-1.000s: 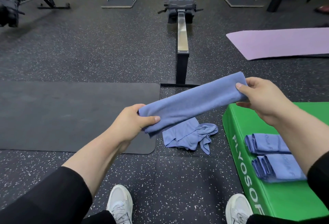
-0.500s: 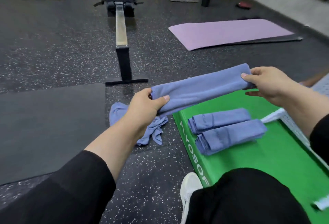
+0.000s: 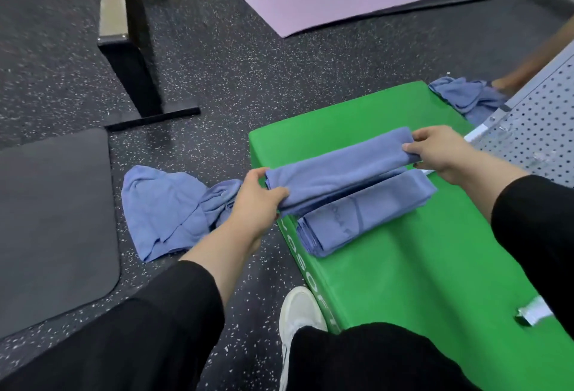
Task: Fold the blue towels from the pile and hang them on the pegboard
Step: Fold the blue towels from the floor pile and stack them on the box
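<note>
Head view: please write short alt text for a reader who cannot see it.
Two hands, left hand and right hand, hold a folded blue towel by its ends over a green box, above another folded towel. Unfolded towels lie on the floor.

Both hands on the folded blue towel (image 3: 338, 170), mid-frame: left hand (image 3: 254, 201) pinches its left end, right hand (image 3: 441, 150) grips the right end. Under it, folded towels (image 3: 366, 213) on the green block (image 3: 403, 282). Crumpled towel (image 3: 167, 207) on floor at left, another (image 3: 466, 97) upper right beside pegboard (image 3: 537, 129).
</note>
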The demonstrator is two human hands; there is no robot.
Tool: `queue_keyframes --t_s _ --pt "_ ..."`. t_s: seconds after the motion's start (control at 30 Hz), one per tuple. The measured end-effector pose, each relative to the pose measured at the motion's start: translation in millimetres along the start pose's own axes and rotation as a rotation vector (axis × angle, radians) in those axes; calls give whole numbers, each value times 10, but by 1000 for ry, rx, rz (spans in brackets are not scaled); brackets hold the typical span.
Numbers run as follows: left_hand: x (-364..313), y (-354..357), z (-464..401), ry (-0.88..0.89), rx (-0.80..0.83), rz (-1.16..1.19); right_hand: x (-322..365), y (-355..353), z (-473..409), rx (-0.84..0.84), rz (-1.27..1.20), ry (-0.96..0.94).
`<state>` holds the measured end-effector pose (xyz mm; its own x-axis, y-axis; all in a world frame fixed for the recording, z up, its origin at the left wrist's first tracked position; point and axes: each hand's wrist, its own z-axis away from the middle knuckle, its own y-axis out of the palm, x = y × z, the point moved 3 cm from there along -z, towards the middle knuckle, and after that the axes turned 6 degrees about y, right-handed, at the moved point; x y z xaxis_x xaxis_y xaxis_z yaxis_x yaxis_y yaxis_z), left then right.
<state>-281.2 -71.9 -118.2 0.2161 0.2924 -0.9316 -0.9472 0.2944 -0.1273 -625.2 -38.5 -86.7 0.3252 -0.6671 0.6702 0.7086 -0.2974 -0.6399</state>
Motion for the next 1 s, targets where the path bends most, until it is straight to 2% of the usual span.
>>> queue_keyframes --t_s 0.17,0.27,0.33,0.43,0.53,0.67,0.77,0.9,1.0 --pt "269 254 -537 -11 37 -128 -207 29 -500 -42 190 44" --pt "360 353 -756 20 78 -413 -187 14 -674 -96 412 44" --pt "389 383 -857 170 62 -694 -113 106 -697 -139 517 -27" --pt "407 515 -857 481 173 -997 -85 431 -642 -37 595 -158" --pt "521 619 -811 561 344 -1212 -157 674 -583 62 730 -182" --pt "502 575 -805 534 339 -1184 -186 688 -593 1 719 -195" --pt "447 496 -800 514 337 -1134 -52 749 -489 -55 734 -301" --pt "370 219 -756 476 265 -1122 341 1039 -283 -23 754 -443" --pt "352 -212 -720 454 217 -1172 804 1450 -24 74 790 -559"
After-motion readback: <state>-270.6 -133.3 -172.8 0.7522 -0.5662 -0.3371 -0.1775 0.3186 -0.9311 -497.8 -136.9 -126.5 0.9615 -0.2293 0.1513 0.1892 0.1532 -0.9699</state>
